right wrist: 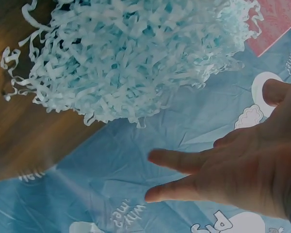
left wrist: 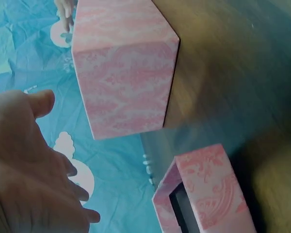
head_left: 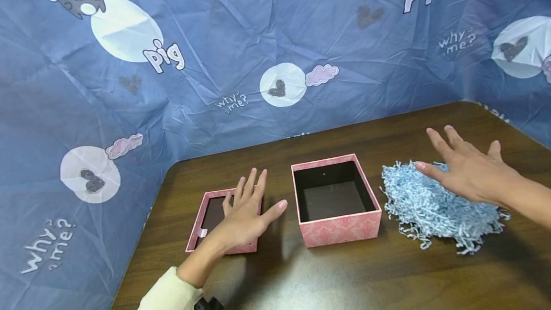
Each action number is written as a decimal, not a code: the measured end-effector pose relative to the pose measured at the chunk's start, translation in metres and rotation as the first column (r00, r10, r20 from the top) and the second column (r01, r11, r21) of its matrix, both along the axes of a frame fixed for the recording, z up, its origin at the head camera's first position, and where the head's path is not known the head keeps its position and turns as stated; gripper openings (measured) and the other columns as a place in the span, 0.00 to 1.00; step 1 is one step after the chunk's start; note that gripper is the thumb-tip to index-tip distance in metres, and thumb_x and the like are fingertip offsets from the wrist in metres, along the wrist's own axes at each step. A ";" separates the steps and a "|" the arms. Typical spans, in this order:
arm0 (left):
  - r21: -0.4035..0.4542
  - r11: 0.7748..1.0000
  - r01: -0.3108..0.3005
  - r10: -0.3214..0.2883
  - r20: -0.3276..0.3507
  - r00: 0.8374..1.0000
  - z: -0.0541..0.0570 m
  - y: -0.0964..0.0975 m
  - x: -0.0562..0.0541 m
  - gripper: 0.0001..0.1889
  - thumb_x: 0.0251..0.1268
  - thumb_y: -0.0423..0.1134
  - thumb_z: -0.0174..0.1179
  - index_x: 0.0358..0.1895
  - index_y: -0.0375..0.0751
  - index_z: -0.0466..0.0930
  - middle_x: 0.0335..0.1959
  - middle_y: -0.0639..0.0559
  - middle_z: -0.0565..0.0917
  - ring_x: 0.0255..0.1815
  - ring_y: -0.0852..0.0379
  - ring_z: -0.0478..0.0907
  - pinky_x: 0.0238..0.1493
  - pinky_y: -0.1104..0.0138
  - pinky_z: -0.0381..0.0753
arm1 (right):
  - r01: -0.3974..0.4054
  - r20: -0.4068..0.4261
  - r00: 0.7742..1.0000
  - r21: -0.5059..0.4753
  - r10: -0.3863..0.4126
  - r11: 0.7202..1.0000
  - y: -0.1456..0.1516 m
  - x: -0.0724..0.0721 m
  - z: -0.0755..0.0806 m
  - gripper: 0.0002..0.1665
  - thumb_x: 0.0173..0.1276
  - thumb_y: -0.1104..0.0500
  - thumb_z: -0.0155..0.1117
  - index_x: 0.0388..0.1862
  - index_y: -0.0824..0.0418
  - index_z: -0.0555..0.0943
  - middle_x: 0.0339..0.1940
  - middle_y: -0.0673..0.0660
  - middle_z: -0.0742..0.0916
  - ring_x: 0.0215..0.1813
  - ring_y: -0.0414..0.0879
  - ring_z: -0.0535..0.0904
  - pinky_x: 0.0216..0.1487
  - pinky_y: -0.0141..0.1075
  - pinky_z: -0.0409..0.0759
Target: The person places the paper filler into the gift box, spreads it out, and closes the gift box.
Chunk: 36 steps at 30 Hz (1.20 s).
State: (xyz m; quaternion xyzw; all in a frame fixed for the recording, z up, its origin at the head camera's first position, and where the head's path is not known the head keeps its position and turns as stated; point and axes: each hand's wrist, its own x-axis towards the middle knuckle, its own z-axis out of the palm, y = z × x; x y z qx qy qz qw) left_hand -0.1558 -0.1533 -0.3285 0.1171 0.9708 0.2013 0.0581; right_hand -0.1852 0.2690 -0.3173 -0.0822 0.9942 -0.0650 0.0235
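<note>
My left hand (head_left: 243,214) is spread over the pink box lid (head_left: 195,226), which lies with its dark inside up on the table; the hand covers part of it. Fingers and thumb are straight, and the palm holds nothing. To the right stands a pink patterned box (head_left: 340,228) without its cover, its dark inside showing bare. My right hand (head_left: 471,169) hovers with spread fingers above a heap of light blue shredded paper (head_left: 430,209). In the right wrist view the shredded paper (right wrist: 136,53) appears apart from the straight fingers (right wrist: 179,187).
The dark wooden table (head_left: 336,271) carries all of these. Behind it and along its left side hangs a blue cloth (head_left: 224,37) printed with pigs, hearts and lettering. The box stands between the lid and the paper heap.
</note>
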 end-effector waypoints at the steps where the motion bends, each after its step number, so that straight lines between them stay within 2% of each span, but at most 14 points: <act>1: 0.014 1.000 0.003 -0.003 -0.001 1.000 0.000 0.001 0.001 0.45 0.64 0.72 0.41 0.77 0.60 0.31 0.78 0.56 0.31 0.77 0.46 0.27 0.67 0.37 0.30 | -0.001 -0.004 1.000 0.016 0.001 1.000 0.001 0.000 0.000 0.53 0.72 0.28 0.32 0.77 0.60 0.30 0.72 0.81 0.44 0.63 0.84 0.54 0.51 0.81 0.37; 5: 0.072 0.997 0.031 -0.030 -0.012 0.999 -0.002 0.008 0.006 0.46 0.64 0.71 0.45 0.78 0.59 0.35 0.79 0.54 0.35 0.78 0.45 0.30 0.68 0.39 0.32 | 0.004 -0.009 1.000 0.052 -0.004 0.999 0.002 -0.002 -0.001 0.53 0.71 0.27 0.31 0.77 0.61 0.32 0.72 0.81 0.46 0.59 0.86 0.59 0.49 0.82 0.43; 9: 0.116 0.992 0.056 -0.054 -0.019 0.998 -0.004 0.014 0.011 0.47 0.62 0.71 0.48 0.78 0.58 0.37 0.79 0.53 0.36 0.78 0.44 0.32 0.68 0.40 0.34 | 0.006 0.008 1.000 0.046 -0.007 0.999 0.004 -0.003 -0.002 0.53 0.71 0.27 0.31 0.77 0.61 0.32 0.71 0.81 0.46 0.59 0.88 0.55 0.48 0.83 0.42; 15: 0.183 0.981 0.058 -0.054 -0.025 0.998 -0.006 0.021 0.016 0.47 0.60 0.69 0.53 0.78 0.59 0.41 0.79 0.54 0.41 0.77 0.41 0.34 0.68 0.39 0.37 | -0.012 0.046 0.999 0.019 0.011 1.000 0.009 -0.002 -0.007 0.56 0.69 0.26 0.38 0.78 0.59 0.33 0.71 0.82 0.49 0.60 0.89 0.52 0.46 0.83 0.43; 21: 0.314 0.949 0.021 -0.020 -0.007 1.000 -0.008 0.026 0.016 0.47 0.57 0.65 0.61 0.77 0.57 0.49 0.78 0.55 0.48 0.77 0.42 0.35 0.66 0.32 0.38 | -0.042 0.071 0.997 -0.017 0.043 0.999 0.013 -0.003 -0.012 0.59 0.64 0.25 0.47 0.79 0.53 0.34 0.72 0.79 0.49 0.62 0.87 0.50 0.47 0.83 0.43; 25: 0.372 0.928 0.027 -0.023 -0.014 1.000 -0.010 0.028 0.015 0.46 0.55 0.62 0.64 0.76 0.54 0.53 0.76 0.53 0.53 0.77 0.45 0.43 0.68 0.38 0.48 | -0.075 0.079 0.994 -0.036 0.078 0.997 0.017 -0.007 -0.017 0.60 0.63 0.26 0.51 0.79 0.52 0.37 0.72 0.79 0.51 0.63 0.86 0.50 0.47 0.83 0.45; 29: 0.455 0.889 0.057 -0.050 -0.028 0.998 -0.014 0.030 0.014 0.43 0.56 0.56 0.67 0.74 0.51 0.58 0.73 0.49 0.59 0.73 0.49 0.55 0.67 0.46 0.59 | -0.123 0.078 0.988 -0.085 0.130 0.989 0.020 -0.009 -0.024 0.61 0.60 0.28 0.58 0.79 0.54 0.41 0.71 0.80 0.54 0.63 0.86 0.52 0.47 0.82 0.48; 32: 0.544 0.836 0.070 -0.080 -0.005 0.997 -0.017 0.031 0.013 0.40 0.57 0.51 0.68 0.72 0.49 0.61 0.70 0.47 0.62 0.71 0.47 0.59 0.63 0.47 0.67 | -0.175 0.079 0.979 -0.146 0.188 0.974 0.022 -0.009 -0.032 0.61 0.58 0.32 0.63 0.79 0.56 0.44 0.70 0.81 0.56 0.63 0.86 0.53 0.48 0.80 0.52; 35: 0.623 0.780 0.052 -0.101 0.043 0.994 -0.019 0.032 0.012 0.38 0.58 0.47 0.68 0.71 0.48 0.62 0.68 0.45 0.64 0.68 0.44 0.63 0.58 0.49 0.73 | -0.213 0.084 0.968 -0.217 0.235 0.953 0.022 -0.008 -0.039 0.62 0.57 0.35 0.67 0.78 0.57 0.46 0.69 0.81 0.57 0.64 0.84 0.52 0.52 0.78 0.52; 36: 0.636 0.771 0.044 -0.103 0.056 0.993 -0.020 0.032 0.012 0.37 0.59 0.46 0.68 0.71 0.49 0.62 0.67 0.45 0.65 0.67 0.43 0.64 0.57 0.50 0.75 | -0.217 0.087 0.966 -0.234 0.243 0.948 0.022 -0.008 -0.042 0.62 0.57 0.35 0.68 0.78 0.58 0.47 0.69 0.80 0.58 0.65 0.84 0.51 0.53 0.77 0.52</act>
